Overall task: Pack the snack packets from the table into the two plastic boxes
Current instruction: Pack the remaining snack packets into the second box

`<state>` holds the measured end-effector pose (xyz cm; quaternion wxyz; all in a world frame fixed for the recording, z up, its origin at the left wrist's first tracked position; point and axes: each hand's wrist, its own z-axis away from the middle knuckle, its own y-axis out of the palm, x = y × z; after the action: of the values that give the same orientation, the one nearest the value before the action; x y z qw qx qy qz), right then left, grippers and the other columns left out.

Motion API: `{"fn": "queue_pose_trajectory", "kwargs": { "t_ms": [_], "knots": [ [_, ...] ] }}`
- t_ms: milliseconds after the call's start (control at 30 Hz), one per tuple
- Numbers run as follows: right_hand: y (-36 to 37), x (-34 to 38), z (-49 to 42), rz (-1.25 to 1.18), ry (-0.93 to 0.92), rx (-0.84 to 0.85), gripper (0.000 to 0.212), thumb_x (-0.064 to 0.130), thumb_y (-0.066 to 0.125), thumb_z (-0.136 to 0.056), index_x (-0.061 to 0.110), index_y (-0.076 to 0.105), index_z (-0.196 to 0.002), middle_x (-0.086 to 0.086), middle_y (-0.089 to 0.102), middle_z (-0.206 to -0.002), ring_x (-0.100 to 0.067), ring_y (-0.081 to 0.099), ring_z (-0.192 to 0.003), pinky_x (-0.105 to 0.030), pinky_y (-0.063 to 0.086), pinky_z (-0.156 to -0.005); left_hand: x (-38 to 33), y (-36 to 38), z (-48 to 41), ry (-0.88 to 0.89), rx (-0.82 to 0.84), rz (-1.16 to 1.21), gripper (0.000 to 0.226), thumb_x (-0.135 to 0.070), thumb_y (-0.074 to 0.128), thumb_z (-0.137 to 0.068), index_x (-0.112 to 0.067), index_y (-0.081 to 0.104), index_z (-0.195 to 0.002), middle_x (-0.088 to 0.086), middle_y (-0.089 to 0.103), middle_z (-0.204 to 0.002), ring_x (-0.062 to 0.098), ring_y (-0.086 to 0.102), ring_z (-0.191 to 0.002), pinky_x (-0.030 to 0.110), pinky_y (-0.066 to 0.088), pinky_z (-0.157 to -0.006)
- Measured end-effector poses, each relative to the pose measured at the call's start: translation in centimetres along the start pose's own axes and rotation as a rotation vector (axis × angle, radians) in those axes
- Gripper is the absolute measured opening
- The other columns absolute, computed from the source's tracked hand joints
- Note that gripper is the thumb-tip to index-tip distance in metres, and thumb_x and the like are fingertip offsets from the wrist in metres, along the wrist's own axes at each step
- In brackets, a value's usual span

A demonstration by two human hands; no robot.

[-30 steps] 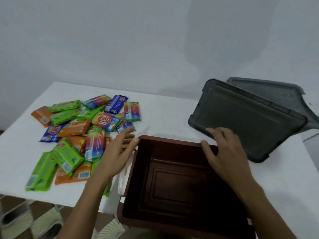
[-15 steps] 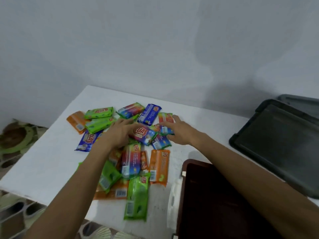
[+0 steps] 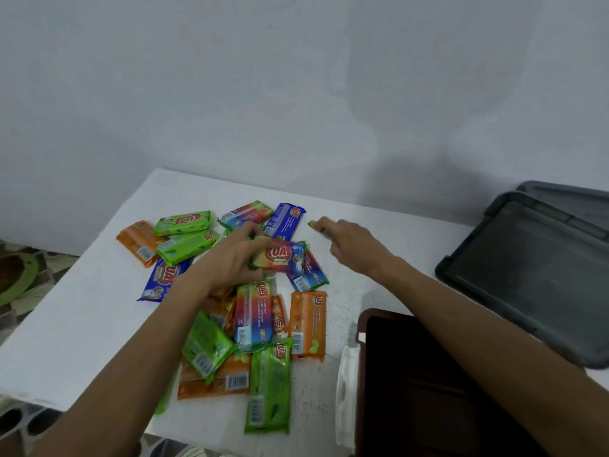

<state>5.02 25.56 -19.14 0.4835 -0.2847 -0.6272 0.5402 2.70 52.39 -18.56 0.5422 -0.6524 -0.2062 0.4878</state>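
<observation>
Several snack packets (image 3: 250,324) in green, orange, blue and rainbow wrappers lie in a loose pile on the white table (image 3: 82,324). My left hand (image 3: 227,262) is over the pile's middle, fingers closed on a red and rainbow packet (image 3: 283,257). Just right of the pile, my right hand (image 3: 349,245) curls over another packet; only its green tip (image 3: 312,223) shows. A dark brown plastic box (image 3: 362,328) stands open at the near right, under my right forearm, with nothing visible in its dark inside.
A white handle (image 3: 346,390) hangs on the brown box's left side. Two dark grey plastic lids (image 3: 527,275) lie overlapped at the far right. The wall runs close behind the table. Patterned floor shows left of and below the table's edge.
My view swung left from the brown box to the pile. Both hands left the box and moved onto the packets. The left hand has closed on the red and rainbow packet.
</observation>
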Motion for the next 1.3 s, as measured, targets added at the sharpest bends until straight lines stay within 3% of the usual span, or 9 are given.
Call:
{"fn": "queue_pose_trajectory", "kwargs": {
  "t_ms": [133,300,500,567,700,833,1067,1167,1300],
  "knots": [
    [-4.0,-0.5,3.8,-0.167,0.056,-0.209,0.027,0.016,0.050,-0.097,0.022,0.050,-0.123,-0.011,0.067,-0.110,-0.024,0.065,-0.089,-0.039,0.057,-0.073,-3.2,-0.4,0.6,-0.050,-0.212,0.147,0.048,-0.023,0.075,-0.079,-0.027,0.062,-0.125,0.000,0.035,-0.130,0.019,0.046,-0.118,0.028,0.044,-0.095],
    [-8.1,-0.2,12.8,-0.457,0.116,-0.333,0.027,0.015,0.051,-0.099,0.023,0.053,-0.125,0.002,0.061,-0.108,-0.007,0.065,-0.081,-0.014,0.056,-0.069,-9.0,-0.8,2.4,-0.039,-0.458,0.526,0.050,-0.004,0.072,-0.081,-0.032,0.061,-0.122,-0.002,0.036,-0.125,0.000,0.046,-0.116,0.008,0.044,-0.091],
    [-10.3,0.0,23.9,-0.812,0.196,-0.378,0.020,0.010,0.055,-0.095,0.018,0.066,-0.110,0.001,0.068,-0.101,-0.014,0.071,-0.073,-0.019,0.056,-0.063,-16.2,2.6,4.7,-0.031,-0.468,0.987,0.052,0.000,0.068,-0.080,-0.018,0.060,-0.129,0.004,0.041,-0.138,0.006,0.048,-0.128,0.019,0.049,-0.090],
    [-10.0,-0.2,26.5,-0.873,0.212,-0.342,0.022,0.009,0.057,-0.094,0.018,0.067,-0.111,-0.002,0.070,-0.094,-0.020,0.071,-0.067,-0.024,0.058,-0.063,-17.7,4.2,5.0,-0.042,-0.437,1.042,0.053,0.004,0.069,-0.080,-0.015,0.060,-0.129,0.007,0.043,-0.142,0.001,0.044,-0.131,0.018,0.047,-0.093],
    [-7.7,-1.0,29.2,-0.985,0.284,-0.224,0.023,0.007,0.056,-0.095,0.019,0.068,-0.111,-0.009,0.066,-0.109,-0.027,0.073,-0.074,-0.034,0.061,-0.071,-18.3,7.1,5.5,-0.099,-0.346,1.113,0.055,-0.013,0.070,-0.077,-0.028,0.061,-0.129,-0.001,0.044,-0.147,0.025,0.038,-0.140,0.053,0.036,-0.111],
    [-4.7,-1.7,29.0,-1.090,0.370,-0.067,0.031,-0.002,0.053,-0.093,0.019,0.067,-0.110,-0.013,0.061,-0.116,-0.026,0.073,-0.084,-0.038,0.060,-0.078,-19.0,7.4,5.6,-0.129,-0.373,1.162,0.053,-0.004,0.069,-0.080,-0.025,0.061,-0.129,0.002,0.045,-0.146,0.025,0.047,-0.133,0.053,0.042,-0.106],
    [-0.3,-1.7,25.8,-1.070,0.449,0.174,0.035,0.004,0.057,-0.095,0.015,0.057,-0.128,-0.015,0.062,-0.119,-0.020,0.071,-0.097,-0.033,0.059,-0.084,-19.1,7.3,5.8,-0.124,-0.342,1.115,0.054,0.007,0.063,-0.087,-0.025,0.060,-0.131,0.003,0.040,-0.147,0.022,0.050,-0.129,0.040,0.050,-0.099],
    [0.5,-1.8,25.8,-0.764,0.433,0.192,0.037,0.012,0.057,-0.096,0.020,0.055,-0.132,-0.011,0.063,-0.116,-0.014,0.071,-0.086,-0.025,0.059,-0.077,-19.2,7.2,5.9,-0.124,-0.337,1.106,0.054,0.009,0.061,-0.088,-0.023,0.058,-0.132,0.002,0.038,-0.146,0.022,0.050,-0.128,0.038,0.052,-0.096],
    [0.9,-1.8,26.3,-0.420,0.260,0.207,0.040,0.023,0.057,-0.096,0.024,0.050,-0.136,-0.004,0.060,-0.129,-0.012,0.060,-0.109,-0.027,0.053,-0.091,-19.6,6.9,6.1,-0.117,-0.329,1.095,0.054,0.009,0.059,-0.088,-0.021,0.057,-0.133,0.003,0.037,-0.145,0.021,0.051,-0.127,0.037,0.051,-0.098]
  ]
}}
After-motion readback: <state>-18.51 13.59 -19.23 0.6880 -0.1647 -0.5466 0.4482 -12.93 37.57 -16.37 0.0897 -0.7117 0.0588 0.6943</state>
